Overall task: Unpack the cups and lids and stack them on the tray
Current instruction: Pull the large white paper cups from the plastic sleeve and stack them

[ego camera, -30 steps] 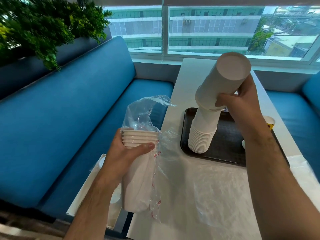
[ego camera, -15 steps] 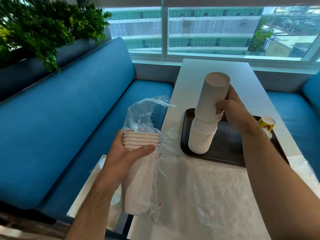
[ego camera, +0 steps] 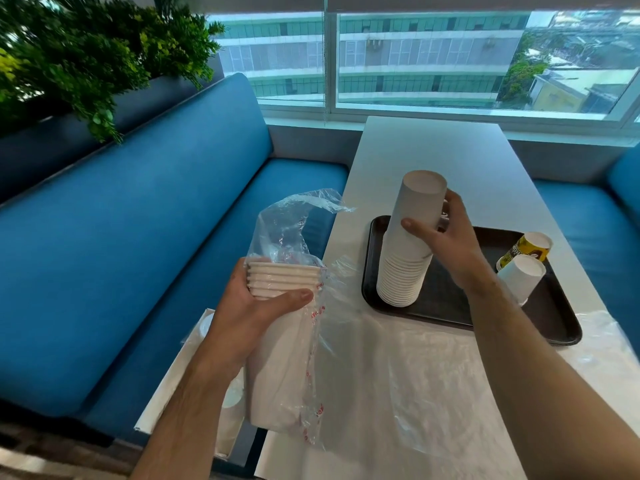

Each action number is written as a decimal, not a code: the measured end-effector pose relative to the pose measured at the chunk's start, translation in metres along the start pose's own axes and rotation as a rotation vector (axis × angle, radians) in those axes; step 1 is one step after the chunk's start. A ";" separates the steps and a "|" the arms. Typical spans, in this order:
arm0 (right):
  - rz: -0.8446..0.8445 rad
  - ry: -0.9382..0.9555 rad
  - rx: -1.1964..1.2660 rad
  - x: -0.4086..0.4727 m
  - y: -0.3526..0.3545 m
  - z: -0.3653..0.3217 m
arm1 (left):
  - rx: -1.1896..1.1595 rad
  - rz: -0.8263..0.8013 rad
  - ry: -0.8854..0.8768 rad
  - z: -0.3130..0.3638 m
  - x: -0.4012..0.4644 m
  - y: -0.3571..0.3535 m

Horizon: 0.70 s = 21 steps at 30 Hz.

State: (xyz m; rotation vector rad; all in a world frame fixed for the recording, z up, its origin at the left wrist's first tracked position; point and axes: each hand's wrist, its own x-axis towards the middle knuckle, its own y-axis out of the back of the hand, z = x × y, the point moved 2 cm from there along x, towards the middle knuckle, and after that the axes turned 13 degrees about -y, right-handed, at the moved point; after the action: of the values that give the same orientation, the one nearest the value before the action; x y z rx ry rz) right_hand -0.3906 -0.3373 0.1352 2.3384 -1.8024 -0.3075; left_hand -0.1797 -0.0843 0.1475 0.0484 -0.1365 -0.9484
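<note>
Right hand (ego camera: 446, 244) grips the upside-down cup stack (ego camera: 407, 251) standing on the tray (ego camera: 554, 327).
Left hand (ego camera: 256, 306) holds remaining cups (ego camera: 277, 341) inside the plastic bag (ego camera: 311, 306); two loose cups (ego camera: 523, 275) lie on the tray.

The right hand (ego camera: 446, 244) hides the far side of the stack (ego camera: 408, 251) it grips, and what lies behind its fingers is too blurred to name. Below the left hand's (ego camera: 252, 313) grip, the sleeve (ego camera: 311, 341) veils the cups (ego camera: 277, 375).
</note>
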 end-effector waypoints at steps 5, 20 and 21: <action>0.017 -0.013 -0.044 -0.005 0.003 0.008 | 0.003 -0.009 -0.009 -0.001 0.000 -0.004; -0.562 0.148 -0.106 -0.114 -0.062 -0.037 | -0.013 -0.010 -0.043 -0.001 -0.003 -0.017; -0.632 0.107 -0.067 -0.117 -0.066 -0.038 | -0.005 -0.013 -0.051 0.001 -0.003 -0.018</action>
State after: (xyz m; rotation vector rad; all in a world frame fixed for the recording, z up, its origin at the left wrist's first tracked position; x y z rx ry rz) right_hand -0.3475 -0.2069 0.1609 2.7519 -0.9476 -0.3042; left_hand -0.1966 -0.0921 0.1460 0.0207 -0.1807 -0.9629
